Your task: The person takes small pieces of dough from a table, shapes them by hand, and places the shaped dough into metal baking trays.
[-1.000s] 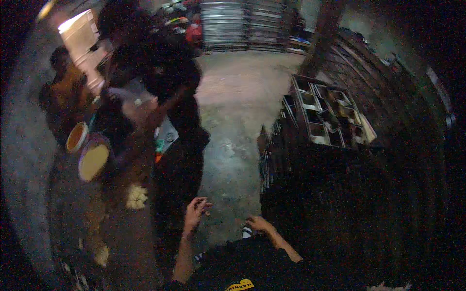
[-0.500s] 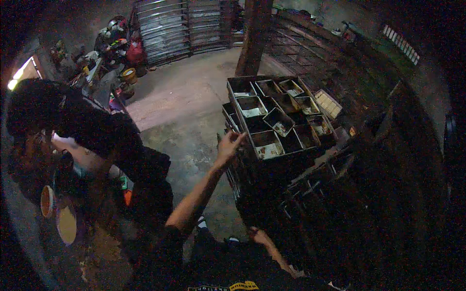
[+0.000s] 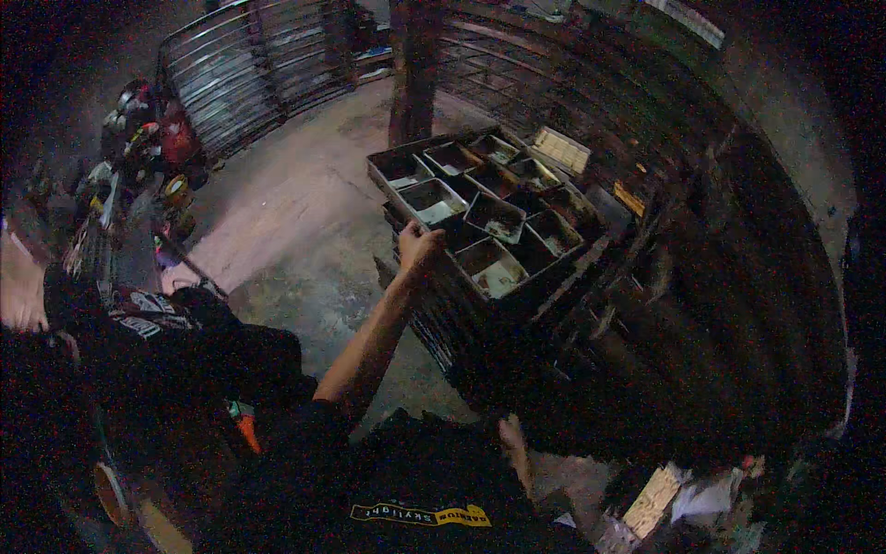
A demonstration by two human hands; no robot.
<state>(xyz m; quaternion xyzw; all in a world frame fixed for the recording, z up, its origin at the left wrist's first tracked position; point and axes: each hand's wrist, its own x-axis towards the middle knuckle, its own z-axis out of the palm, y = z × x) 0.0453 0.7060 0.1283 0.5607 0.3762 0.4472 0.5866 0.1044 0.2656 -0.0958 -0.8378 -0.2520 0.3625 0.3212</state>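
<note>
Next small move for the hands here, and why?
Probably bring the right hand up to the tray's near edge before any pull. The left hand is alone at the left rim of the tray, while the right is low and apart from it. One tin sits askew among the others, so a one-sided tug might shift it.
</note>
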